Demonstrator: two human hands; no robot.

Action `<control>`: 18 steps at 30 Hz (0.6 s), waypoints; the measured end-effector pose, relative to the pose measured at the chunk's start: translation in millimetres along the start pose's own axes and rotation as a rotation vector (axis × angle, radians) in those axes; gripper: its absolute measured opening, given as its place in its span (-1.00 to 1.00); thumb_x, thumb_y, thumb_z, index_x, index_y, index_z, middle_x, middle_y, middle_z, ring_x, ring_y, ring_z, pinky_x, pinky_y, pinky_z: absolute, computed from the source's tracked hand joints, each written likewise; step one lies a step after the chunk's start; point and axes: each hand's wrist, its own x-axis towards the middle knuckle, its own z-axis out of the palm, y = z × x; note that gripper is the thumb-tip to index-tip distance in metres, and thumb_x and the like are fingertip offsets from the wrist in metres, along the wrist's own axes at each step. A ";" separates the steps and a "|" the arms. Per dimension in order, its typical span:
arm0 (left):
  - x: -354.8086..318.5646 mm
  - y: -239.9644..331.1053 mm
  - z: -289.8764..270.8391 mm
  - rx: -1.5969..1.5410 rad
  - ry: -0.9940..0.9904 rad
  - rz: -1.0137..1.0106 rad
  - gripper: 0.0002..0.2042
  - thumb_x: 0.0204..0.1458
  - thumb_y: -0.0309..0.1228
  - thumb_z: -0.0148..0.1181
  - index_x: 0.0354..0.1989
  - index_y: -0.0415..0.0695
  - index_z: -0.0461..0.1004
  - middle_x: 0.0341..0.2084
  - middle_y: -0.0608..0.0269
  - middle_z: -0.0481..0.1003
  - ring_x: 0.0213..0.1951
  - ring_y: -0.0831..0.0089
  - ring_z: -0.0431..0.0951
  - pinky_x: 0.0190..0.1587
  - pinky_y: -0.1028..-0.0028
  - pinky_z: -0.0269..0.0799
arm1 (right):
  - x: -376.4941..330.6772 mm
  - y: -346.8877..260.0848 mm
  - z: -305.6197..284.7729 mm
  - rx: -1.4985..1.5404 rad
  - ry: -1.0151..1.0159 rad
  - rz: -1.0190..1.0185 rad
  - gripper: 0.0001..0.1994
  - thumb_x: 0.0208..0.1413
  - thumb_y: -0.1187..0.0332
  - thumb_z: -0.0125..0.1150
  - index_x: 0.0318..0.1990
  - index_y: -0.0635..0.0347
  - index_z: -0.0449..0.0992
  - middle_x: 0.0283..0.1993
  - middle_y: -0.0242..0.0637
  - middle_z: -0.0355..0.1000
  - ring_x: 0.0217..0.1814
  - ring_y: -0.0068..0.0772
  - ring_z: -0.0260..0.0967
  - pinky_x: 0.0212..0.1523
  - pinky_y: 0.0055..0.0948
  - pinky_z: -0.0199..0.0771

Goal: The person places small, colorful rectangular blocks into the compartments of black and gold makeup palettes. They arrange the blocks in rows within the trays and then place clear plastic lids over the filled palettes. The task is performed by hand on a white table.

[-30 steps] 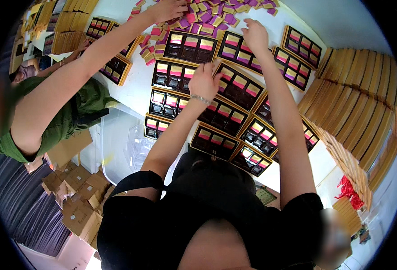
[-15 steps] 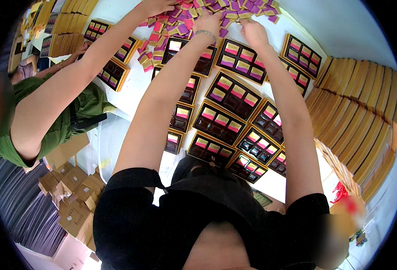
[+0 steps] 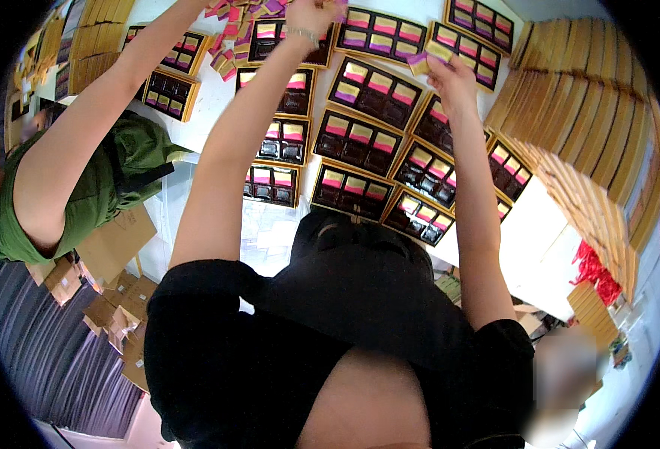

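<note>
At upper right of the frame, the right hand (image 3: 450, 78) pinches a small yellow and purple packet (image 3: 429, 56) just above a dark compartment tray (image 3: 375, 93). The left hand (image 3: 311, 15) closes over loose packets (image 3: 244, 11) at the top edge, farther away.

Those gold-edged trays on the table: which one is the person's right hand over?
The tray under the right hand, in the second row from the far edge; that hand holds small wrapped packets above it, while the others lie untouched.

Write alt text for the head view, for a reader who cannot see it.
Both of the person's arms stretch over a white table of open gold-edged boxes: the right hand holds small wrapped pieces, and the left hand reaches a pile of pink and purple packets. A co-worker's arm reaches in at left.
</note>
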 end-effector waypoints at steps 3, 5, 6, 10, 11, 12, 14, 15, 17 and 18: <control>-93.4 42.3 36.2 -0.254 -0.232 -0.030 -0.91 -0.12 -0.30 0.33 -0.49 0.00 0.61 -0.56 0.34 0.59 -0.44 0.55 0.60 -0.37 0.48 0.50 | -53.3 32.3 -26.2 0.038 0.165 0.039 -0.77 0.06 0.42 0.27 -0.13 0.24 0.47 -0.25 -0.37 0.48 -0.33 -0.60 0.39 -0.35 -0.59 0.41; -133.2 56.1 56.7 -0.305 -0.347 -0.130 -0.81 -0.15 -0.26 0.37 -0.43 -0.09 0.60 -0.47 0.32 0.59 -0.35 0.48 0.55 -0.30 0.46 0.47 | -72.4 46.2 -33.4 -0.212 0.184 -0.043 -0.82 0.06 0.44 0.23 -0.17 0.25 0.53 -0.33 -0.37 0.51 -0.35 -0.60 0.41 -0.33 -0.61 0.40; -143.7 62.8 63.0 -0.105 -0.289 -0.013 -0.82 -0.18 -0.26 0.39 -0.44 -0.06 0.61 -0.49 0.32 0.57 -0.34 0.42 0.52 -0.28 0.42 0.45 | -77.8 46.0 -34.3 -0.353 0.172 -0.096 -0.82 0.04 0.45 0.24 -0.18 0.26 0.54 -0.34 -0.37 0.52 -0.35 -0.61 0.42 -0.32 -0.60 0.40; -160.4 50.2 80.2 0.154 0.053 0.358 -0.85 -0.28 -0.25 0.41 -0.52 0.05 0.60 -0.49 0.36 0.52 -0.29 0.27 0.43 -0.20 0.32 0.37 | -82.5 39.8 -36.7 -0.746 0.134 -0.276 -0.80 0.00 0.38 0.24 -0.18 0.18 0.57 -0.34 -0.21 0.54 -0.35 -0.38 0.48 -0.26 -0.47 0.42; -162.1 45.9 79.0 0.195 0.120 0.362 -0.86 -0.29 -0.25 0.41 -0.55 0.06 0.60 -0.48 0.38 0.50 -0.26 0.26 0.41 -0.20 0.31 0.37 | -80.0 38.7 -34.8 -0.837 0.121 -0.316 -0.80 0.00 0.36 0.24 -0.19 0.15 0.57 -0.33 -0.18 0.54 -0.34 -0.29 0.49 -0.26 -0.43 0.43; -160.8 43.1 76.0 0.207 0.129 0.346 -0.86 -0.30 -0.24 0.41 -0.56 0.06 0.60 -0.46 0.38 0.48 -0.26 0.25 0.40 -0.20 0.30 0.36 | -74.2 39.3 -34.5 -0.924 0.064 -0.413 -0.82 -0.01 0.38 0.22 -0.21 0.12 0.58 -0.32 -0.19 0.54 -0.33 -0.19 0.49 -0.25 -0.38 0.45; -160.4 35.9 69.8 0.253 0.161 0.372 -0.85 -0.32 -0.23 0.42 -0.54 0.09 0.62 -0.42 0.40 0.45 -0.25 0.26 0.37 -0.20 0.31 0.35 | -78.3 21.7 -11.5 -1.087 -0.086 -0.514 -0.83 -0.01 0.39 0.21 -0.22 0.05 0.58 -0.37 -0.25 0.51 -0.28 -0.19 0.43 -0.23 -0.32 0.44; -157.5 34.9 66.2 0.268 0.159 0.403 -0.85 -0.33 -0.24 0.43 -0.53 0.10 0.63 -0.41 0.40 0.44 -0.25 0.26 0.37 -0.19 0.31 0.35 | -67.2 26.0 -8.4 -1.217 -0.150 -0.571 -0.84 0.01 0.39 0.21 -0.21 0.03 0.57 -0.37 -0.29 0.51 -0.25 -0.21 0.41 -0.20 -0.32 0.43; -149.7 29.4 62.0 0.235 0.162 0.449 -0.85 -0.33 -0.25 0.43 -0.51 0.11 0.63 -0.42 0.41 0.44 -0.25 0.28 0.36 -0.19 0.32 0.34 | -54.2 35.2 2.1 -1.226 -0.279 -0.687 -0.85 0.00 0.39 0.21 -0.23 0.02 0.57 -0.34 -0.33 0.51 -0.23 -0.19 0.38 -0.19 -0.29 0.41; -150.2 26.6 61.2 0.215 0.161 0.461 -0.85 -0.33 -0.26 0.43 -0.50 0.12 0.64 -0.42 0.41 0.43 -0.26 0.28 0.36 -0.18 0.32 0.34 | -52.7 38.5 6.3 -1.233 -0.352 -0.738 -0.85 -0.01 0.39 0.21 -0.24 0.01 0.56 -0.32 -0.34 0.51 -0.22 -0.18 0.36 -0.18 -0.27 0.41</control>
